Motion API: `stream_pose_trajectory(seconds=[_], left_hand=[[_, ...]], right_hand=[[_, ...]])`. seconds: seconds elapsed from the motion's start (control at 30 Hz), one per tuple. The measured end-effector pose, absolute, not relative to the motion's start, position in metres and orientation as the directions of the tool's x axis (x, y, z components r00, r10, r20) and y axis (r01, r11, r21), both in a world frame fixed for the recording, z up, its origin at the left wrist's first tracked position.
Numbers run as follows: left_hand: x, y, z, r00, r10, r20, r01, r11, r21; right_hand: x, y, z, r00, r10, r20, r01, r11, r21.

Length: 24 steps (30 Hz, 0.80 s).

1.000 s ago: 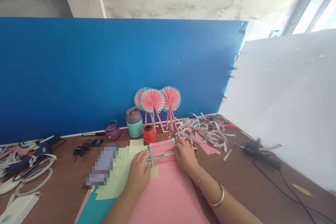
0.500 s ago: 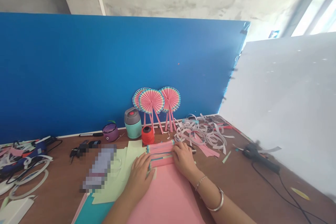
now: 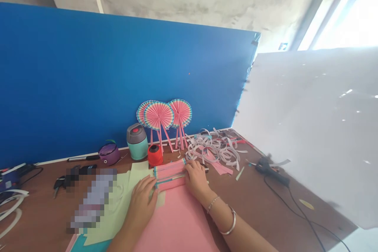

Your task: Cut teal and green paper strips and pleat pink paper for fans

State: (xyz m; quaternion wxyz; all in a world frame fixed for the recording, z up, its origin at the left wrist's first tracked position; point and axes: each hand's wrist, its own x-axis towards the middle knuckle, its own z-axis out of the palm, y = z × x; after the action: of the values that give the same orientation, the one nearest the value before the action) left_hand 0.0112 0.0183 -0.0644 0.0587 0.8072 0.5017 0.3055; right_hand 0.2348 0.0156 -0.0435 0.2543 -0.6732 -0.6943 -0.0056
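Observation:
A pink paper sheet (image 3: 180, 224) lies in front of me; its far end is pleated into a folded stack with teal edges (image 3: 169, 173). My left hand (image 3: 141, 202) lies flat on the near left end of the pleats, fingers stretched out. My right hand (image 3: 195, 179) rests on the right end of the pleats, fingers curled down over them. Bracelets sit on my right wrist.
Three finished pink paper fans (image 3: 163, 116) lean on the blue board (image 3: 88, 78). A teal flask (image 3: 137, 141), an orange thread spool (image 3: 155, 154), a purple tape dispenser (image 3: 108, 153), curled paper strips (image 3: 215, 147), a glue gun with cord (image 3: 270, 167), light green sheets (image 3: 118, 204), a white board (image 3: 310, 126).
The view has swung to the right, so everything sits further left in the frame. My hands stay on the pleated paper with little change.

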Motion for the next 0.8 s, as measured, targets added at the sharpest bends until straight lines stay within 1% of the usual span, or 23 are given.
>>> stream_pose_trajectory(seconds=[0.13, 0.2, 0.27, 0.37, 0.43, 0.47, 0.53, 0.6, 0.7, 0.8], left_hand=[[0.014, 0.014, -0.054, 0.278, 0.837, 0.472, 0.752, -0.496, 0.435], [0.015, 0.012, -0.048, 0.295, 0.831, 0.472, 0.734, -0.513, 0.445], [0.017, 0.009, -0.041, 0.331, 0.827, 0.455, 0.714, -0.535, 0.452], [0.02, 0.001, -0.027, 0.441, 0.819, 0.366, 0.667, -0.572, 0.477], [0.023, -0.007, -0.018, 0.543, 0.787, 0.294, 0.613, -0.61, 0.502], [0.025, -0.011, -0.013, 0.588, 0.767, 0.256, 0.59, -0.623, 0.513], [0.029, -0.019, -0.006, 0.668, 0.719, 0.192, 0.542, -0.647, 0.536], [0.033, -0.026, -0.001, 0.74, 0.661, 0.128, 0.523, -0.684, 0.509], [0.036, -0.032, 0.003, 0.76, 0.645, 0.079, 0.554, -0.707, 0.44], [0.035, -0.034, 0.005, 0.754, 0.654, 0.065, 0.573, -0.703, 0.422]], right_hand=[[0.236, 0.016, -0.04, 0.055, 0.927, 0.372, 0.925, 0.094, -0.369], [0.242, 0.018, -0.035, 0.088, 0.927, 0.365, 0.924, 0.061, -0.378], [0.253, 0.022, -0.031, 0.15, 0.92, 0.363, 0.929, -0.005, -0.371], [0.275, 0.029, -0.026, 0.235, 0.899, 0.369, 0.949, -0.129, -0.289], [0.29, 0.032, -0.026, 0.32, 0.876, 0.361, 0.941, -0.251, -0.225], [0.297, 0.032, -0.026, 0.321, 0.879, 0.352, 0.944, -0.265, -0.198], [0.308, 0.032, -0.029, 0.311, 0.886, 0.343, 0.947, -0.259, -0.19], [0.316, 0.032, -0.03, 0.296, 0.889, 0.35, 0.951, -0.241, -0.193], [0.323, 0.034, -0.03, 0.295, 0.876, 0.382, 0.949, -0.224, -0.221], [0.324, 0.037, -0.024, 0.31, 0.846, 0.435, 0.94, -0.203, -0.274]])
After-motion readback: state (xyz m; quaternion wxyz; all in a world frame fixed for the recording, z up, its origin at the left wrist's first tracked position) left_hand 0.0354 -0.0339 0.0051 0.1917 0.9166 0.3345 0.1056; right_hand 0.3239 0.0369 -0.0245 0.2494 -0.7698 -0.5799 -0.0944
